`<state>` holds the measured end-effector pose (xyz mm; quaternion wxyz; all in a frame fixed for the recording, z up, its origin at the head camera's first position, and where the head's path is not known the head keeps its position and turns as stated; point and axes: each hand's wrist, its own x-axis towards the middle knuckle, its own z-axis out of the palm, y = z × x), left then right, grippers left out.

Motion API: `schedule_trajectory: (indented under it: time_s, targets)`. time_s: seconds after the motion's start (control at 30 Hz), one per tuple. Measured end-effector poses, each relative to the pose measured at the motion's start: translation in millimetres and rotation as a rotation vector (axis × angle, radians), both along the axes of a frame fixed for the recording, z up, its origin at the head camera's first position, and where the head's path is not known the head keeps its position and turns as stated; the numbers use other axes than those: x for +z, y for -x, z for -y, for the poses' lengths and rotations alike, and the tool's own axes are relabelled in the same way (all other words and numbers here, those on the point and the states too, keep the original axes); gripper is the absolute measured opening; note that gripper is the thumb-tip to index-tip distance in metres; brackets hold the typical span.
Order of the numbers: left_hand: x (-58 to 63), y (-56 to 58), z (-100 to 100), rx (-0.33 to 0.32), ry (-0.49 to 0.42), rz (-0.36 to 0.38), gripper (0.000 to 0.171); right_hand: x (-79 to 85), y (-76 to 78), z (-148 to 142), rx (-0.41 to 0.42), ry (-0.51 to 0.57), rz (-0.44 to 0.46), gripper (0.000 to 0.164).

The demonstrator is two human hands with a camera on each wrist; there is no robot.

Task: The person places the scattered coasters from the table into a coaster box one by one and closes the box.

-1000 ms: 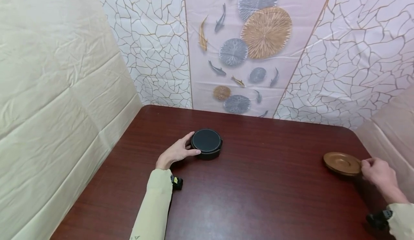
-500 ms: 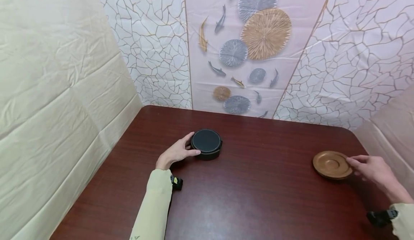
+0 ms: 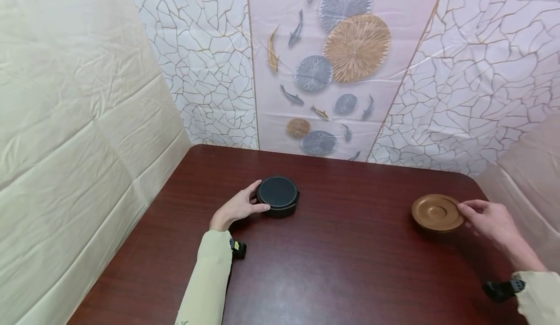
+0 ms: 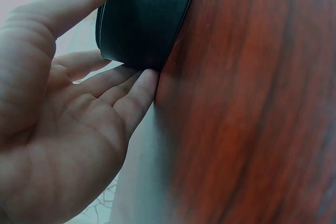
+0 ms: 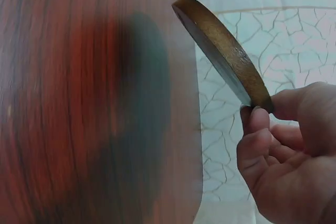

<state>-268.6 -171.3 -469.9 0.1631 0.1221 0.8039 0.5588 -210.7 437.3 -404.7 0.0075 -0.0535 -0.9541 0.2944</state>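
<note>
In the head view a round black coaster holder [image 3: 278,194], its top ringed by a pale stitched line, rests on the table left of centre. My left hand [image 3: 238,207] grips its left side, thumb at the near edge and fingers behind. The left wrist view shows the fingers [image 4: 139,95] around the holder's smooth dark wall [image 4: 144,19], low by the tabletop. At the right, my right hand [image 3: 492,223] pinches the edge of a round brown coaster [image 3: 437,212] with a recessed centre. The right wrist view shows this coaster [image 5: 231,51] raised off the table, grey underneath.
A dark red-brown wood table [image 3: 332,257] spreads below both hands. Behind it hangs a patterned cloth [image 3: 319,96] with fish and round leaf shapes. Pale cloth [image 3: 87,120] lines the left side, with more at the right. A small black device sits on each wrist.
My right hand has carried the brown coaster leftward, and slightly away from me, turning its face more toward the head camera. The left hand and the black holder have stayed put.
</note>
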Motion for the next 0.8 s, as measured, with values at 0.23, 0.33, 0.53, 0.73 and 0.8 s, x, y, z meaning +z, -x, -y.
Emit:
schedule_trajectory:
  time_s: [0.23,0.33,0.53,0.73,0.8]
  targets:
    - [-2.8,-0.2,-0.2,0.003,-0.012,0.010,0.097,-2.5,14.2,28.0,-0.046,0.051,-0.096,0.055]
    - [-2.9,-0.5,-0.7,0.002,-0.014,0.009,0.097,-1.9,20.3,41.0,-0.044,0.087,-0.108,0.054]
    - [-1.2,0.1,-0.5,-0.005,-0.001,0.001,0.097,-1.5,29.8,62.8,-0.030,0.155,-0.125,0.050]
    - [-2.9,3.0,1.4,-0.010,0.001,-0.003,0.097,-3.9,42.2,89.1,-0.012,0.285,-0.145,0.044]
    - [-2.9,3.1,1.5,-0.013,0.004,-0.001,0.097,-5.0,46.8,97.9,-0.003,0.314,-0.146,0.043]
